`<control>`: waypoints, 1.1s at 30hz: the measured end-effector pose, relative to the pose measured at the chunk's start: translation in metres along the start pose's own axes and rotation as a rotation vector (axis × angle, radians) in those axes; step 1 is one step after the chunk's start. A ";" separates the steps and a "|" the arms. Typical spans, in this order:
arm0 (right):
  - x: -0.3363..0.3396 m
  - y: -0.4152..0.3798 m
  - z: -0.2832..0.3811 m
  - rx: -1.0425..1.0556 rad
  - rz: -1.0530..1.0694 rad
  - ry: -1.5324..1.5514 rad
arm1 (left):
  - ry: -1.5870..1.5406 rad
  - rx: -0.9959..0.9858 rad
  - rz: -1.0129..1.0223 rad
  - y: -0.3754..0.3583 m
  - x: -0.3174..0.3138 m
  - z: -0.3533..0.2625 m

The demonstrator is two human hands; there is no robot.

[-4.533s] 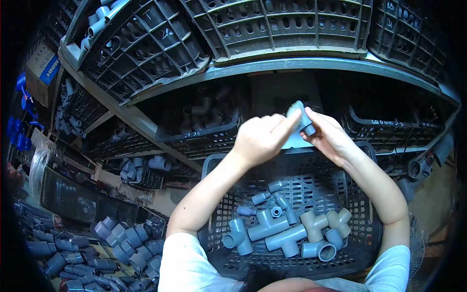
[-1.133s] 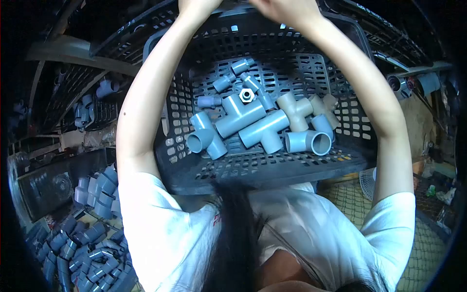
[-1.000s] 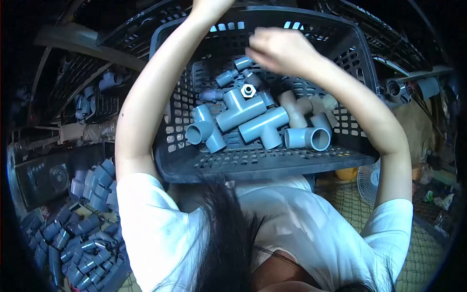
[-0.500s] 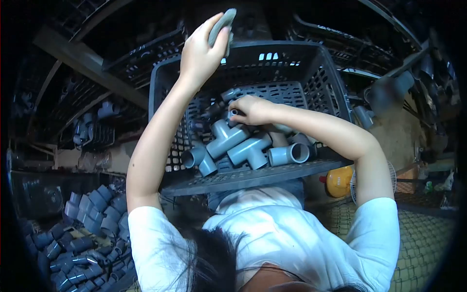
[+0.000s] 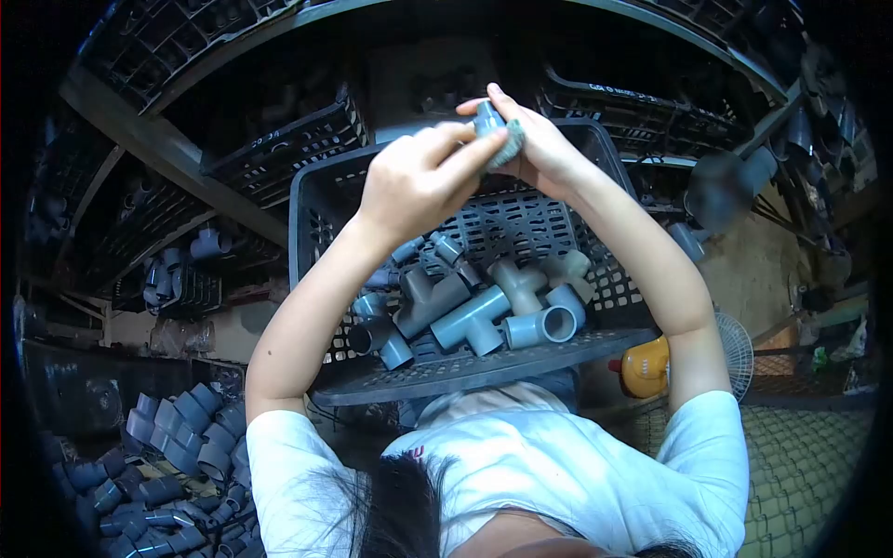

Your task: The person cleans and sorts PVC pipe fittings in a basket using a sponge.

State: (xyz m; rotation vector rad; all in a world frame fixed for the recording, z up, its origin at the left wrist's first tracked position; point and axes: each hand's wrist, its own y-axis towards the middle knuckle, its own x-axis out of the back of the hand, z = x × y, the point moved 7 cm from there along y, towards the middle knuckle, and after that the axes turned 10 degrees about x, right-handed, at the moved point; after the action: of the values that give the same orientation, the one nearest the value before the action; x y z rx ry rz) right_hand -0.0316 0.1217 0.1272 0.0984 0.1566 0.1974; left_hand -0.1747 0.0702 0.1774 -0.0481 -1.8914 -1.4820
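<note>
Above the far side of a black plastic crate, my two hands meet. My left hand (image 5: 414,181) is closed on a grey-green cloth (image 5: 507,149), pressing it against a small grey pipe fitting (image 5: 486,116). My right hand (image 5: 544,153) grips that fitting from the other side; part of it is hidden by fingers and cloth. Below them, the crate (image 5: 456,379) holds several grey pipe fittings, among them a tee (image 5: 473,321), a darker tee (image 5: 430,302) and an elbow (image 5: 544,325).
A heap of grey fittings (image 5: 177,446) lies at lower left. Shelves with black crates (image 5: 288,139) stand ahead and to the left. At the right are a yellow object (image 5: 645,367), a white fan (image 5: 735,353) and wire mesh (image 5: 805,465).
My right hand has lifted a small fitting out of the crate and brought it up. My left hand has come down and right, putting the cloth against it.
</note>
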 end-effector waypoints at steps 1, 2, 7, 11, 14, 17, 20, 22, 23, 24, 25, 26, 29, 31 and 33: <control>0.002 -0.002 -0.004 -0.045 -0.057 -0.006 | 0.038 -0.058 0.027 0.000 -0.002 -0.004; 0.003 -0.002 -0.005 -0.057 -0.077 -0.011 | 0.089 -0.129 0.006 0.002 -0.002 -0.004; 0.010 0.011 0.020 0.054 -0.174 0.043 | 0.054 -0.023 -0.048 0.024 -0.002 0.015; 0.030 0.039 0.023 0.094 -0.088 0.024 | 0.288 -0.308 0.006 0.027 -0.022 -0.005; 0.047 0.061 0.018 0.132 -0.256 -0.012 | 0.317 -0.120 -0.130 0.062 -0.032 0.045; 0.052 0.075 -0.002 0.125 -0.269 0.184 | 0.301 -0.251 -0.042 0.045 -0.053 0.024; 0.051 0.062 -0.003 0.087 -0.231 0.096 | 0.331 -0.310 -0.036 0.037 -0.055 0.019; 0.052 0.055 0.002 0.091 -0.199 0.020 | 0.271 -0.186 -0.035 0.050 -0.045 0.043; 0.053 0.050 0.004 0.093 -0.222 -0.022 | 0.218 -0.161 -0.027 0.048 -0.047 0.053; 0.049 0.049 0.002 0.091 -0.224 0.015 | 0.218 -0.209 -0.026 0.043 -0.048 0.046; 0.047 0.049 0.001 0.094 -0.225 0.051 | 0.219 -0.261 -0.029 0.038 -0.048 0.036; 0.049 0.051 -0.003 0.122 -0.226 0.038 | 0.210 -0.325 0.014 0.031 -0.051 0.025; 0.051 0.047 -0.005 0.162 -0.236 0.014 | 0.300 -0.299 -0.044 0.034 -0.044 0.022; 0.051 0.040 -0.003 0.132 -0.233 -0.058 | 0.271 -0.135 -0.099 0.046 -0.035 0.047; 0.048 0.036 -0.006 0.125 -0.213 -0.038 | 0.232 -0.136 -0.056 0.044 -0.030 0.042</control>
State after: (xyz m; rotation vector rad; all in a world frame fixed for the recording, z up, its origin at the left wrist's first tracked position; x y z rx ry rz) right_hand 0.0069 0.1670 0.1188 0.2081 0.1408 -0.0266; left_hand -0.1542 0.1331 0.1944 0.1101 -1.6174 -1.5802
